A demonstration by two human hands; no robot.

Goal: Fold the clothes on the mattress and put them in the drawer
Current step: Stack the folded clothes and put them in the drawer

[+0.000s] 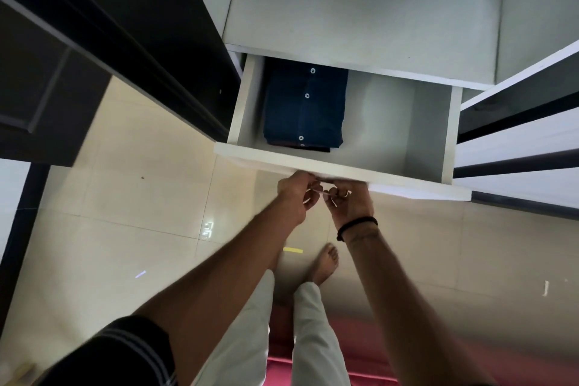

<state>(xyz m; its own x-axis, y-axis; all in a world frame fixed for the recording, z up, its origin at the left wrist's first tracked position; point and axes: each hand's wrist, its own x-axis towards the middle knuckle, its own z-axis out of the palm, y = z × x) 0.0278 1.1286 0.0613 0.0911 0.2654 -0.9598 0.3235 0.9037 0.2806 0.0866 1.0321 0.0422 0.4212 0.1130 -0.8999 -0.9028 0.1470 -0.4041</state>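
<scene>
Dark cabinet (94, 50): stands at my far left, its dark panels running up beside the white wardrobe.
Floor (125, 197): pale glossy tiles under me, with a small yellow strip (293, 250) lying near my bare foot (327, 263).
Drawer (313, 163): white, pulled out of the wardrobe toward me, its front panel closest to my hands.
Folded clothes (305, 106): a dark blue buttoned shirt lies folded flat in the left part of the drawer, white buttons facing up, with the edge of another dark piece showing beneath it; the right part of the drawer shows only its grey bottom.
My left hand (296, 194): fingers curled at the underside of the drawer's front edge, gripping it near the middle; the blur hides the exact hold of each finger.
My right hand (349, 202): just beside the left one and almost touching it, fingers curled under the same front edge, gripping it; a black band (357, 226) sits on this wrist.
Legs (282, 338): light trousers below my arms, over a red surface (344, 351) at the bottom.
White panels (517, 141): slanted shelves or drawer fronts at my far right, beside the open drawer.
</scene>
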